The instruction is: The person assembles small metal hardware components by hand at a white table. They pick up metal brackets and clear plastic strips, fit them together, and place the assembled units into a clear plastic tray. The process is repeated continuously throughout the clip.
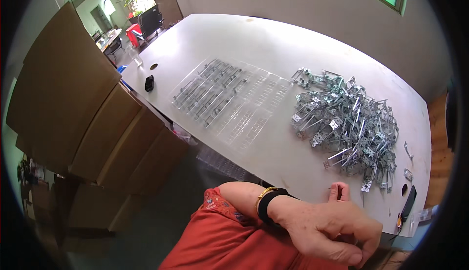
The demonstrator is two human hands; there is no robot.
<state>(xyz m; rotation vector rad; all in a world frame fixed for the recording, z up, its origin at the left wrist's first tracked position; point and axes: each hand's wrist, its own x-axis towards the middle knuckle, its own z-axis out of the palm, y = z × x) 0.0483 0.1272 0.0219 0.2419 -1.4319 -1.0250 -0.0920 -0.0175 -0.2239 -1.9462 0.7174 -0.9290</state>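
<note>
My left hand [332, 228], with a gold bracelet and a black band at its wrist, reaches across the near edge of the table, its fingers curled and closed. Whatever its fingertips hold, if anything, is hidden. Behind it, the bent fingers of my right hand [339, 192] show close together; the rest of that hand is covered by the left. Just beyond both hands lies a large heap of silvery metal brackets with thin rods [349, 123]. To the left of the heap, clear plastic trays [244, 123] lie flat, and rows of metal parts [210, 91] fill the far-left section.
Loose metal pieces [408, 174] and a long black tool [409, 204] lie by the right edge. A small black object [149, 83] sits at the far left. Tall stacked cardboard [63, 99] stands left of the table [288, 172]. More clear trays [222, 165] are below its edge.
</note>
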